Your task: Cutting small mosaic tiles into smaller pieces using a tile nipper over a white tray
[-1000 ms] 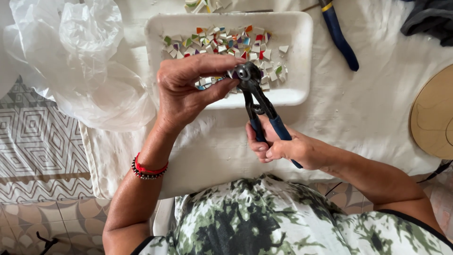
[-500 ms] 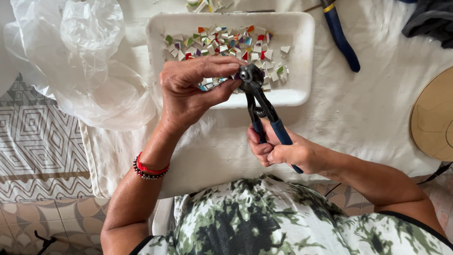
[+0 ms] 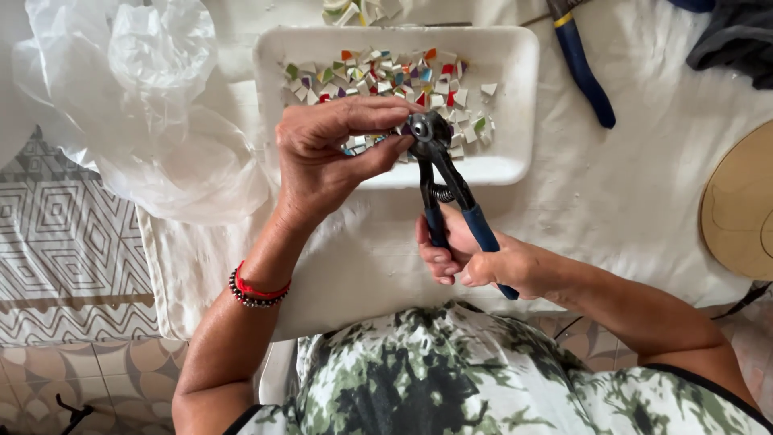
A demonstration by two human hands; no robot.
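Note:
My right hand (image 3: 483,262) grips the blue handles of wheeled tile nippers (image 3: 439,173), whose round jaws sit over the near edge of a white tray (image 3: 515,97). My left hand (image 3: 334,153) pinches a small tile piece between thumb and fingers right at the jaws; the piece itself is mostly hidden by my fingertips. Inside the tray lie several small coloured and white tile fragments (image 3: 386,76).
Crumpled clear plastic (image 3: 153,105) lies left of the tray on the white cloth. Another blue-handled tool (image 3: 584,68) rests to the tray's right. A round wooden board (image 3: 745,201) sits at the right edge, dark fabric (image 3: 737,40) at the top right.
Both hands and the nippers stay nearly in place over the tray's near edge; only slight shifts of the fingers and the tool show.

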